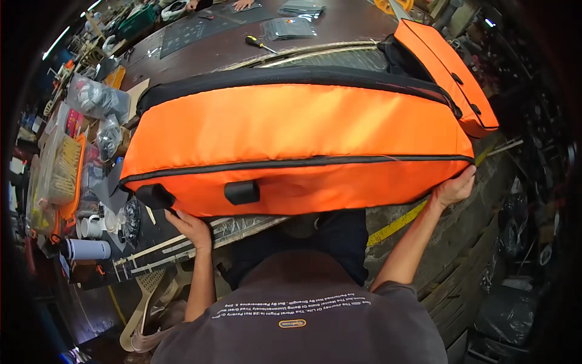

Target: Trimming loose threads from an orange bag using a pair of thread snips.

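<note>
A long bright orange fabric bag point(297, 124) with black piping and black mesh along its far edge spans the view in front of me. My right hand point(456, 187) is closed on its lower right corner. Beneath the lower left edge, my left hand point(191, 229) grips the fabric, its fingertips partly hidden under the bag. A black strap loop point(242, 192) sits on the near orange side, with another dark tab point(155, 196) closer to the left corner. An orange flap point(448, 76) with two black fittings juts out at the far right, beside the bag's right end.
A dark worktable point(218, 45) lies beyond, carrying a yellow-and-black screwdriver point(260, 43) and plastic-wrapped packets point(290, 28). Another person's hand point(243, 5) shows at the far edge. Clear plastic boxes point(63, 167), a white cup point(90, 227) and a cylindrical container point(86, 249) crowd the left. A chair point(160, 303) stands below.
</note>
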Tool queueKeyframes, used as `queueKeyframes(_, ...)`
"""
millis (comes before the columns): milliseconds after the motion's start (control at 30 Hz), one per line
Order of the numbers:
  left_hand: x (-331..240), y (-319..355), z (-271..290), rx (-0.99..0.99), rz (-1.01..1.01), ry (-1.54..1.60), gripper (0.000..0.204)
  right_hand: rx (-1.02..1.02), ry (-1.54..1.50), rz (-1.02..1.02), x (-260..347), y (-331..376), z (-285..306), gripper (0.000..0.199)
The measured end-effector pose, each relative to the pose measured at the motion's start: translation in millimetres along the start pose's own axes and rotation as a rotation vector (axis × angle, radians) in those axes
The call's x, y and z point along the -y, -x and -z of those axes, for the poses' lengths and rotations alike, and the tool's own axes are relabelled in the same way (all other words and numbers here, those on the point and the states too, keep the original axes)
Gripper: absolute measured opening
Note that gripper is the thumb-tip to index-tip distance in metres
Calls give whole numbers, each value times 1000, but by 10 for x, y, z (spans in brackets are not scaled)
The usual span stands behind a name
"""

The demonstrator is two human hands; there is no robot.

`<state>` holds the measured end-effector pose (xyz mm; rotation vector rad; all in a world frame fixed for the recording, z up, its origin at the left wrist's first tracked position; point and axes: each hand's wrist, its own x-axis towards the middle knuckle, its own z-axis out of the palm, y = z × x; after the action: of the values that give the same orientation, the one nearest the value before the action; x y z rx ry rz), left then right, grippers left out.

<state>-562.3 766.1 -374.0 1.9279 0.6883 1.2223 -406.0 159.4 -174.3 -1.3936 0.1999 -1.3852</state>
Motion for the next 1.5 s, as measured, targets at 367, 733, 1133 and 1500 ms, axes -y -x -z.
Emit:
queueKeyframes(367,-953,-1684,-1197,-186,-428,-349,58,99,62,129,-71,373,-853,44)
queueKeyframes(733,-3621,-72,-1744,392,-650,367,23,385,-163,-137,476,1003,-839,19)
queueKeyframes(1133,-3460,137,-1549,530,-753,457,17,952,183,394,1201,385,-1001,22)
queueKeyframes(1500,-3572,21,-1931,388,-666,381,28,1159,186,135,990,-3,-1354,15)
